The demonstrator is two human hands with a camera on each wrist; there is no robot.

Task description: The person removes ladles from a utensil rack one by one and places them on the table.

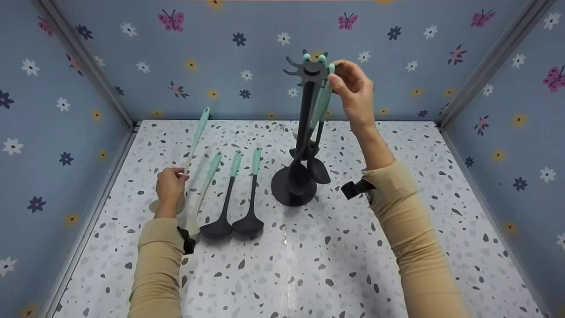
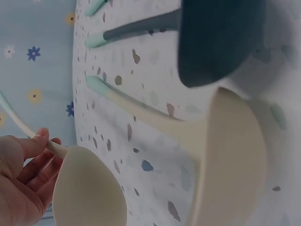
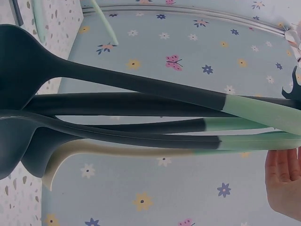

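Note:
My left hand (image 1: 170,190) pinches the pale shaft of a cream ladle (image 2: 89,188) with a mint handle, tilted up at the table's left. Its bowl shows plainly in the left wrist view. My right hand (image 1: 355,97) pinches the top of a mint handle (image 1: 324,99) at the hooked crown (image 1: 309,73) of a black utensil stand (image 1: 304,119). Black spoons (image 1: 318,171) hang around the pole. A cream-shafted utensil (image 3: 117,149) hangs among them in the right wrist view. Overlapping handles hide which head belongs to the pinched one.
Beside my left hand lie a second cream ladle (image 1: 205,187) and two black ladles with mint handles, one (image 1: 216,229) left of the other (image 1: 248,224). The speckled table (image 1: 335,265) meets blue flowered panels (image 1: 247,48) at the back and sides.

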